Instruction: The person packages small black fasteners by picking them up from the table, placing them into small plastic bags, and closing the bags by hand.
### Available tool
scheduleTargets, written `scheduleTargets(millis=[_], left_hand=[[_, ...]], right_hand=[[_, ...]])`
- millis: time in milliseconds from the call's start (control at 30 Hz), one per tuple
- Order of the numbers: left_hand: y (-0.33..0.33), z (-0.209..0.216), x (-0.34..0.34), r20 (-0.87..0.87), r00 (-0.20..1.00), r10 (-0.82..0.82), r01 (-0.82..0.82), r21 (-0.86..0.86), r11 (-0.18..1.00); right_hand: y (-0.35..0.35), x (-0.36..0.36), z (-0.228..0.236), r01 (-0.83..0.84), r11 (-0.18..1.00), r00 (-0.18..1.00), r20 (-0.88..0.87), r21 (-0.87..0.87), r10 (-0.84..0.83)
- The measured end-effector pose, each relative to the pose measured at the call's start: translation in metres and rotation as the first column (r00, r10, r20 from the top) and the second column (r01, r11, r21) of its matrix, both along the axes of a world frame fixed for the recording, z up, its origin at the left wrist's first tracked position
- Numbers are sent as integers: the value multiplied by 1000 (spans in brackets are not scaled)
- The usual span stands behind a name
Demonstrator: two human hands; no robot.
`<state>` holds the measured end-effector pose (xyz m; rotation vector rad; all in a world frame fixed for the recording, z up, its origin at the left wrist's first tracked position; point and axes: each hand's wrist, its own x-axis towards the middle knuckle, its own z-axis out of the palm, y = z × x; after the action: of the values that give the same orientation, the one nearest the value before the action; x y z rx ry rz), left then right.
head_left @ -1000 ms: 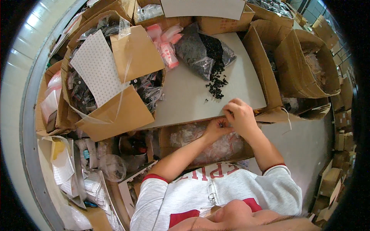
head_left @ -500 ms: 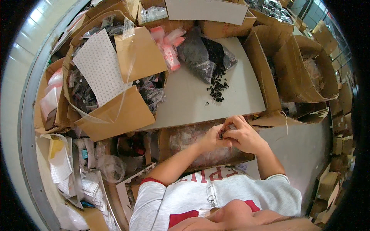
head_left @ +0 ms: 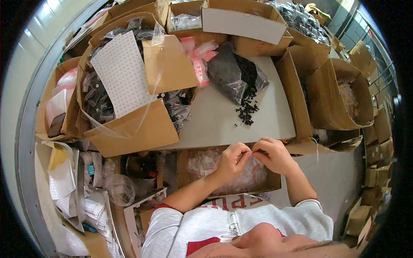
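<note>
Above the front edge of the table, my left hand [head_left: 234, 162] and my right hand [head_left: 272, 156] meet at the fingertips. Both are closed in a pinch; whatever lies between the fingers is too small or hidden to make out. Below them stands an open cardboard box [head_left: 276, 182] holding clear plastic bags [head_left: 205, 165]. Beyond my hands, small black parts [head_left: 246, 112] spill in a loose pile onto the white tabletop [head_left: 211, 122]. They come from a large clear plastic bag [head_left: 226, 73] lying on its side.
At the left, a big carton [head_left: 129, 137] is filled with bagged dark parts, a white dotted sheet [head_left: 119, 71] on top. Pink-and-white plastic bags [head_left: 199, 60] lie beside it. Open cartons [head_left: 340, 99] line the right side. Papers [head_left: 64, 172] are stacked at the lower left.
My hands have drawn apart from a tight clasp to a fingertip pinch, the left one turning knuckles up. The whole view has shifted slightly, with the tabletop now lower in it.
</note>
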<state>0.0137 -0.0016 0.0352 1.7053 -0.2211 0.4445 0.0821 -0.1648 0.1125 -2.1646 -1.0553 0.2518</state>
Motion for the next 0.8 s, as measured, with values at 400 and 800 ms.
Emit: scheduleTargets(millis=[400, 800], left_hand=[[-14, -29, 0, -275, 895, -352, 412, 208, 887], [-36, -105, -12, -592, 694, -409, 711, 651, 264]], right_hand=[[47, 150, 100, 279, 819, 822, 317, 502, -474], [50, 129, 39, 350, 889, 900, 157, 296, -407]])
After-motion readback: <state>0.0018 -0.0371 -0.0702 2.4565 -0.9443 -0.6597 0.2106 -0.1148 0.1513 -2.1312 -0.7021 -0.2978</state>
